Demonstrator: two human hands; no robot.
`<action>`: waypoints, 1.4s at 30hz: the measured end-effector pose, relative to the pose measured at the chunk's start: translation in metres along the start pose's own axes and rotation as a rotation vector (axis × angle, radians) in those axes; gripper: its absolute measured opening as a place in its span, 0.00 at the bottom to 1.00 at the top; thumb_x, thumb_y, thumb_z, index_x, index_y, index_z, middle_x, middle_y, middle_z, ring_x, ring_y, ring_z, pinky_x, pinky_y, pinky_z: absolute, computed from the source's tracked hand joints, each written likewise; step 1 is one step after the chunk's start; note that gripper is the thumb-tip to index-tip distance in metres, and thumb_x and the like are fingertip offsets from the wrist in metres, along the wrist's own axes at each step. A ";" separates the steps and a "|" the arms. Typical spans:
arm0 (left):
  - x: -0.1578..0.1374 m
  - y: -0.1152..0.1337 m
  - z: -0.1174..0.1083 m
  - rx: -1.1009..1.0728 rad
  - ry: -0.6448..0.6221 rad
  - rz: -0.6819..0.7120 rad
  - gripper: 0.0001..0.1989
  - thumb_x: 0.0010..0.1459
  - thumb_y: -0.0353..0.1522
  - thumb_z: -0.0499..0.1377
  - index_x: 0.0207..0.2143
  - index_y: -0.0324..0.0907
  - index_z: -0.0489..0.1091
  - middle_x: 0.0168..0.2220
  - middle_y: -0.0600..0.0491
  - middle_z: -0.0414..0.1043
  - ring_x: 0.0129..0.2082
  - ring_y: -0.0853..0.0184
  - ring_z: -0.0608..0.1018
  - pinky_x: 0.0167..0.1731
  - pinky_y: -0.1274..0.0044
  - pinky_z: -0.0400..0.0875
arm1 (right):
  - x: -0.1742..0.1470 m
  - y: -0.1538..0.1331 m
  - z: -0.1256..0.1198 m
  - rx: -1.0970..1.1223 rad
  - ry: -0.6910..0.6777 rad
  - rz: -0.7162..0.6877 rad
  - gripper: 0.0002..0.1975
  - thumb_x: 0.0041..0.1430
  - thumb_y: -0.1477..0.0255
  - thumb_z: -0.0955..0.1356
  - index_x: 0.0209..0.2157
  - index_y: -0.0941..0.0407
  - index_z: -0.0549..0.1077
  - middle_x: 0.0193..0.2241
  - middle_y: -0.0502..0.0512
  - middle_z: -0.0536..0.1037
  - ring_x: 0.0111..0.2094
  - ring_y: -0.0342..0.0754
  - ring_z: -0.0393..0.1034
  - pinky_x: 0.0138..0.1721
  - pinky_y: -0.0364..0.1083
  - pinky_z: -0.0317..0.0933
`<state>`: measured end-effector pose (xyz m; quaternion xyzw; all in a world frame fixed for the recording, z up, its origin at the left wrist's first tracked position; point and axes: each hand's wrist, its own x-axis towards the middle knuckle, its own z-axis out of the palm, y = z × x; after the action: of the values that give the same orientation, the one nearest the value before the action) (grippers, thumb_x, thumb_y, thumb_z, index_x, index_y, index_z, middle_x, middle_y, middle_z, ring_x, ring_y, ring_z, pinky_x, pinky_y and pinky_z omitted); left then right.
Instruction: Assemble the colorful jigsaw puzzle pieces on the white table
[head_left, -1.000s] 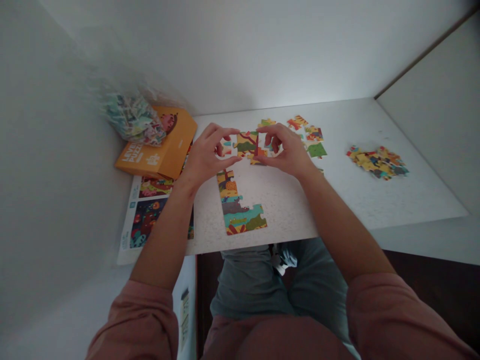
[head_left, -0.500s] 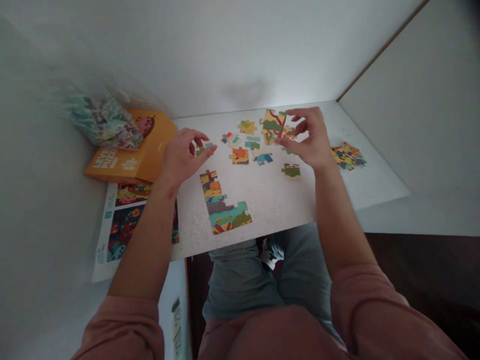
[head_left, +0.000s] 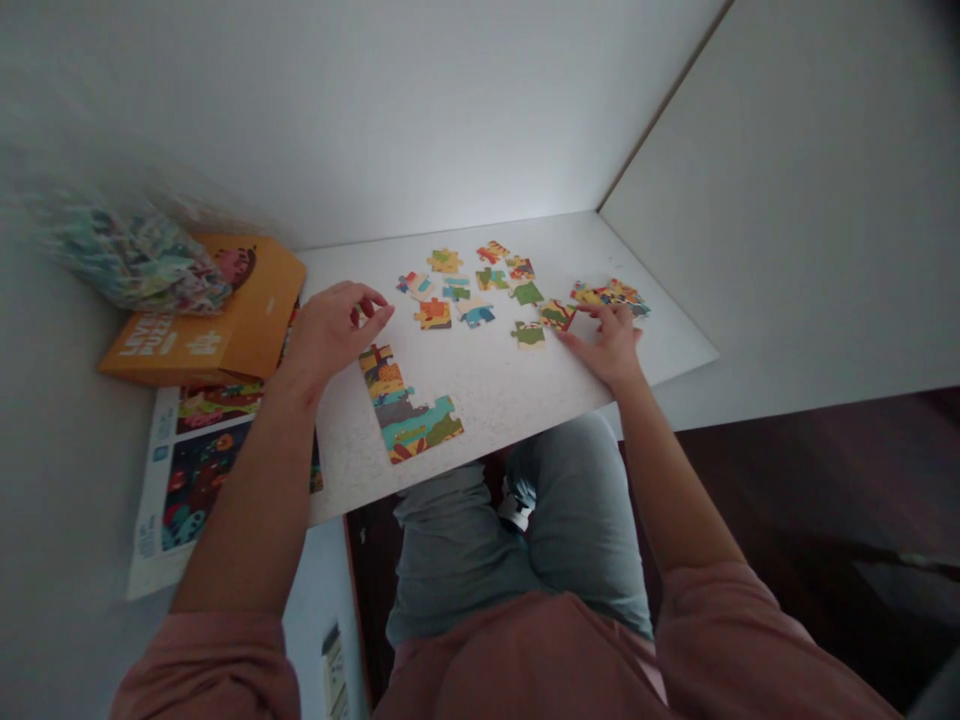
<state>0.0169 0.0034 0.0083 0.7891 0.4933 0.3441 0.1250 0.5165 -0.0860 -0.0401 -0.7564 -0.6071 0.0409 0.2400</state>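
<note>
My right hand (head_left: 609, 345) is at the right of the table, thumb and fingertips closed on the edges of a yellow, green and red puzzle piece (head_left: 556, 315) that lies flat or nearly so. A green puzzle piece (head_left: 529, 335) lies just left of it. My left hand (head_left: 337, 325) hovers over the table's left side with thumb and index tips pinched close; whatever is between them is hidden. Below that hand is a joined L-shaped puzzle section (head_left: 397, 410). Several loose pieces lie between the hands, among them an orange piece (head_left: 433, 315) and a blue one (head_left: 475, 313).
A pile of puzzle pieces (head_left: 615, 295) lies beyond my right hand. At the left stand an orange puzzle box (head_left: 247, 335), a plastic bag of pieces (head_left: 142, 265) on it, and a printed picture sheet (head_left: 199, 470) beneath. A wall borders the white table (head_left: 510, 395) at the back.
My right hand has moved right and toward me with the puzzle piece, away from the back group to beside the pile. My left hand stays over the left side. The view has shifted right.
</note>
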 end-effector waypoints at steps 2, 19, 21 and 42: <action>0.000 0.000 -0.001 0.002 -0.003 -0.014 0.13 0.71 0.50 0.71 0.42 0.53 0.85 0.36 0.50 0.85 0.32 0.58 0.76 0.36 0.66 0.70 | 0.000 -0.007 0.001 -0.034 0.009 0.018 0.34 0.79 0.45 0.75 0.75 0.47 0.84 0.71 0.77 0.81 0.74 0.83 0.74 0.74 0.84 0.66; -0.017 0.060 -0.065 0.123 0.430 0.248 0.08 0.80 0.46 0.71 0.46 0.56 0.80 0.34 0.55 0.74 0.41 0.55 0.79 0.52 0.54 0.77 | 0.003 0.002 0.015 0.026 0.023 -0.160 0.29 0.77 0.45 0.79 0.68 0.47 0.87 0.69 0.75 0.81 0.72 0.81 0.74 0.76 0.80 0.62; -0.022 0.085 -0.086 0.156 0.556 0.366 0.11 0.82 0.44 0.68 0.42 0.57 0.76 0.34 0.53 0.72 0.41 0.53 0.80 0.51 0.51 0.76 | 0.005 0.004 0.018 0.051 0.024 -0.170 0.27 0.78 0.46 0.80 0.66 0.47 0.87 0.68 0.75 0.81 0.71 0.80 0.74 0.75 0.80 0.61; -0.162 0.085 0.013 0.236 -0.204 -0.163 0.41 0.81 0.51 0.64 0.91 0.60 0.70 0.89 0.41 0.73 0.90 0.32 0.72 0.89 0.33 0.65 | 0.005 0.005 0.018 0.194 -0.018 -0.342 0.30 0.71 0.35 0.84 0.56 0.44 0.91 0.62 0.65 0.81 0.67 0.74 0.69 0.74 0.80 0.58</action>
<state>0.0399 -0.1761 -0.0233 0.7863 0.5775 0.1907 0.1087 0.5154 -0.0763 -0.0570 -0.6153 -0.7219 0.0647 0.3099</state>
